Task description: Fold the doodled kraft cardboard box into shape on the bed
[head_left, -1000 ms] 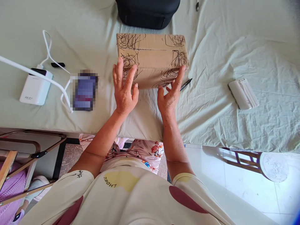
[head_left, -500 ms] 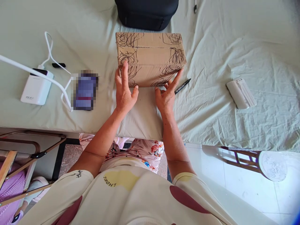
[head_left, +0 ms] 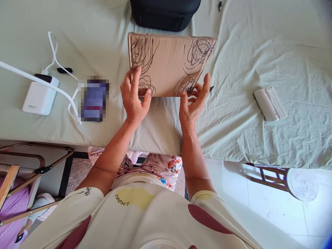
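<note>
A brown cardboard box [head_left: 168, 62] covered in black scribbles stands tipped up on the pale green sheet [head_left: 246, 69], one broad face turned toward me. My left hand [head_left: 133, 98] grips its lower left corner, fingers on the face and thumb under the edge. My right hand [head_left: 193, 102] holds the lower right corner with fingers spread along the edge. A black marker [head_left: 210, 88] lies just right of my right hand, mostly hidden behind it.
A black bag [head_left: 164, 14] sits behind the box. To the left lie a white power bank [head_left: 38, 97] with a white cable [head_left: 55, 62], a small black cap [head_left: 64, 70] and a phone [head_left: 93, 100]. A white flat object [head_left: 269, 103] lies at right. The table edge runs near me.
The box has been tipped up from lying flat so a broad face now faces me. Both hands shifted to grip its lower corners.
</note>
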### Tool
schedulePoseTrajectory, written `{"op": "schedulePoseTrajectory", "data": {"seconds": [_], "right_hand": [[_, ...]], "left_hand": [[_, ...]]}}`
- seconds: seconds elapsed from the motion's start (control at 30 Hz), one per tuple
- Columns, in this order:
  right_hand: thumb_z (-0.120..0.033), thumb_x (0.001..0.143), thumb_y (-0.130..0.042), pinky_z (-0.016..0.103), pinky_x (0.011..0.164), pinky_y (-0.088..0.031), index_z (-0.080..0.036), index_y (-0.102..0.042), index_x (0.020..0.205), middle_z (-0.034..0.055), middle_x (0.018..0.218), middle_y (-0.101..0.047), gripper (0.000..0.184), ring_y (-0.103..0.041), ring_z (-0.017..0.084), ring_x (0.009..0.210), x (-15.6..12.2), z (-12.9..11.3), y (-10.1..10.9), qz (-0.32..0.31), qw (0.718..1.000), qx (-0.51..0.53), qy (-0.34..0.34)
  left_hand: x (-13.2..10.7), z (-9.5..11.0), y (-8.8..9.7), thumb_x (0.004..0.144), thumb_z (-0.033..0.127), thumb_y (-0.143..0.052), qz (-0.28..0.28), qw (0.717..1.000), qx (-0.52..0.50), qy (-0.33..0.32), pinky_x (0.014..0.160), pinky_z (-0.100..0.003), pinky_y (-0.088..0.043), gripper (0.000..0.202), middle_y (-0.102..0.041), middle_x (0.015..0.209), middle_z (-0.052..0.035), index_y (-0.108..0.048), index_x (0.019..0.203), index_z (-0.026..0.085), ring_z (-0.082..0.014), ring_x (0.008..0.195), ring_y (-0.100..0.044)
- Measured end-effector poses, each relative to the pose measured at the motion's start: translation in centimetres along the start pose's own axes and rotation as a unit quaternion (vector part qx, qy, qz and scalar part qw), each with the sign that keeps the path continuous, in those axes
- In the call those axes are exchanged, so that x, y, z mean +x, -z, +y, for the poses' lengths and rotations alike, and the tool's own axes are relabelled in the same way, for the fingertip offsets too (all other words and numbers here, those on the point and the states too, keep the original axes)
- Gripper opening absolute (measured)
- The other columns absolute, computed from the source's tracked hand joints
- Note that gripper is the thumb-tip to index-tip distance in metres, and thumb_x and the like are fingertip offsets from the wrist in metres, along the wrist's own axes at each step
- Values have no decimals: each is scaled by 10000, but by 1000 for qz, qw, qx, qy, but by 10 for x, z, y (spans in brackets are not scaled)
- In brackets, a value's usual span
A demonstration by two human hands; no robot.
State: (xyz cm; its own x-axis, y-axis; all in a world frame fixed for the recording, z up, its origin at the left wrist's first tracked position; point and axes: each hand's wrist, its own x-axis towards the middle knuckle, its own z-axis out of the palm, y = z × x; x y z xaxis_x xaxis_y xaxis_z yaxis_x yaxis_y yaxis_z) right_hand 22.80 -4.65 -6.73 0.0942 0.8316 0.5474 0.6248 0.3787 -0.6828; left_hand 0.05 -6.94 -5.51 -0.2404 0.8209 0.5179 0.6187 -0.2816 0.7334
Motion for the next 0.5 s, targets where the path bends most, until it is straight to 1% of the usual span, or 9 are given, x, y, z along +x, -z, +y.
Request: {"op": "schedulePoseTrajectory", "data": {"seconds": [0.07,0.1,0.13,0.17,0.23,0.3,0.33,0.4,0.5], "right_hand": [[-605,1015,-486,435,781,-647,-430,-208,1667,91,1430,-580,731,-675,227,1005,0,-3,2,44,999,-12,12],[-620,1010,-500,434,779,-648,-401,-264,1650,103,1422,-594,716,-675,233,1011,0,-5,2,60,998,-21,22],[-634,1006,-513,452,824,-653,-367,-299,1638,121,1439,-595,719,-673,246,1066,0,-7,2,66,997,-32,34],[-656,995,-532,489,909,-649,-332,-322,1630,142,1467,-585,743,-658,269,1156,0,-10,2,67,996,-43,49],[-717,951,-581,589,1125,-561,-292,-336,1630,167,1543,-532,838,-566,321,1375,-1,-15,0,54,994,-69,67],[-768,907,-614,685,1241,-426,-285,-331,1640,167,1623,-441,922,-425,368,1532,-3,-18,-3,28,994,-90,48],[-778,897,-618,719,1253,-387,-285,-324,1646,166,1651,-396,944,-369,386,1573,-4,-19,-5,15,995,-95,29],[-766,902,-620,751,1245,-364,-286,-315,1657,170,1675,-340,945,-303,406,1612,-7,-19,-9,0,995,-98,-4],[-734,901,-647,753,1236,-373,-300,-320,1661,169,1676,-328,933,-282,408,1623,-7,-15,-11,-4,995,-95,-14]], "left_hand": [[-1,-2,-1,960,574,-649,-6,1000,1,8,1376,-570,-222,684,-438,1708,-141,-490,1557,282,-373,1626,-357],[-2,-2,-2,961,602,-647,-9,1000,3,8,1373,-579,-221,685,-429,1711,-140,-499,1552,287,-377,1628,-349],[-3,-2,-3,960,622,-649,-12,1000,6,7,1371,-587,-219,691,-418,1717,-140,-505,1550,293,-380,1635,-333],[-3,-1,-3,954,639,-657,-15,1000,11,5,1371,-597,-214,702,-404,1725,-139,-507,1551,301,-384,1645,-309],[-5,3,-5,924,671,-694,-21,1000,20,5,1371,-623,-197,763,-367,1745,-137,-492,1567,315,-399,1666,-248],[-8,7,-8,858,709,-759,-24,999,20,12,1366,-655,-180,878,-326,1765,-144,-464,1587,318,-425,1681,-180],[-8,9,-10,822,724,-791,-26,999,18,20,1362,-670,-174,938,-305,1771,-154,-453,1594,311,-439,1684,-153],[-10,12,-14,775,735,-831,-27,999,14,37,1353,-695,-168,1013,-271,1776,-184,-450,1596,281,-465,1683,-126],[-10,11,-17,774,708,-848,-25,998,8,53,1348,-711,-159,1003,-249,1778,-201,-464,1588,266,-481,1677,-135]]}}
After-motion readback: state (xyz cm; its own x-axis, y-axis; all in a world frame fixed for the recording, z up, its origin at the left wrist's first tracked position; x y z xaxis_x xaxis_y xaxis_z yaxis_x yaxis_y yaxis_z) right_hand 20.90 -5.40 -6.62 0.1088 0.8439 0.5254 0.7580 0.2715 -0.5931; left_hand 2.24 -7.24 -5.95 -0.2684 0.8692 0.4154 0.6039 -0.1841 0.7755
